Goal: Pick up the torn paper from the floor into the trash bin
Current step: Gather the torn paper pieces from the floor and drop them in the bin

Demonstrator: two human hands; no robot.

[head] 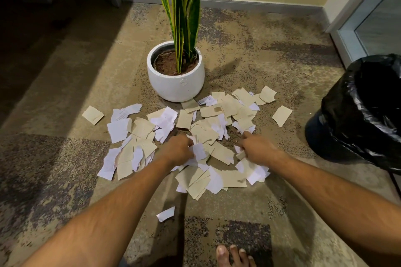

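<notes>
Mottled tan and grey-purple carpet floor (65,158) fills the view. Black plastic-lined round trash bin (364,115) stands at right, cut off by the frame edge, mouth open, inside too dark to read. Round white ceramic pot w/ tall green yellow-edged snake plant (176,76) sits centre-back; leaf tips cut off at top. Scattered heap of torn paper pieces, beige and white (206,128), lies on the floor just in front of the pot, left of the bin and apart from it. Edges ragged, some white bits w/ faint print, too small to read. One beige scrap (282,115) lies apart toward the bin; one white scrap (166,214) lies nearer the person. Both arms reach into the heap. Left hand (179,147): grip curled, clamped on white pieces. Right hand (257,147): fingers curled around paper bits at the heap; fingertips hidden under the hand. Bare toes (234,256) at bottom edge, foot cut off.
</notes>
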